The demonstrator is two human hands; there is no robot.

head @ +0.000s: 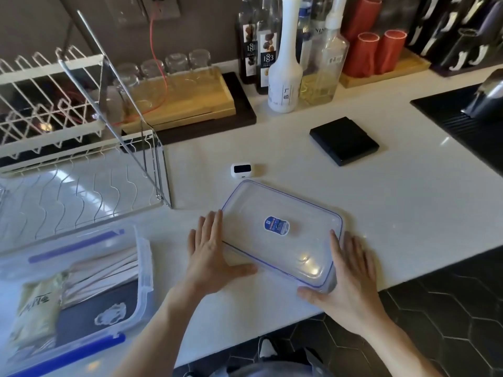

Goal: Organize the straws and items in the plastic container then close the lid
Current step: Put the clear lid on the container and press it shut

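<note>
Fingers (211,229) of left hand (209,257) flat and spread, pressed against near-left edge of clear lid (283,235), thumb along its near long side; nothing gripped. Right hand (351,276) likewise open, fingers extended along lid's right short end, thumb hooked at near-right corner. Palms bracket lid from both ends; not closed around it.

Lid: clear plastic, blue seal line round rim, blue-and-white sticker (276,226) at centre. Lying flat on white counter (381,213), turned at a slant, close to counter's front edge.

Left of lid, well apart: open plastic container (141,268), blue clip bars on its rim. Inside: paper-wrapped straws (109,270) bundled toward far side, pale yellow-green packet (38,311) at left, dark card with white emblem (109,314) near front. Container blurred; finer detail not readable.

Behind lid, just beyond far corner: small white gadget with dark screen (241,170). Farther back and right of lid: flat black square (343,140). Far left of lid: white wire dish rack (54,104). Behind lid against wall: wooden board with upturned glasses (177,66), syrup bottles (258,50), tall white bottle (284,66), red cups (378,50) on wooden tray.
</note>
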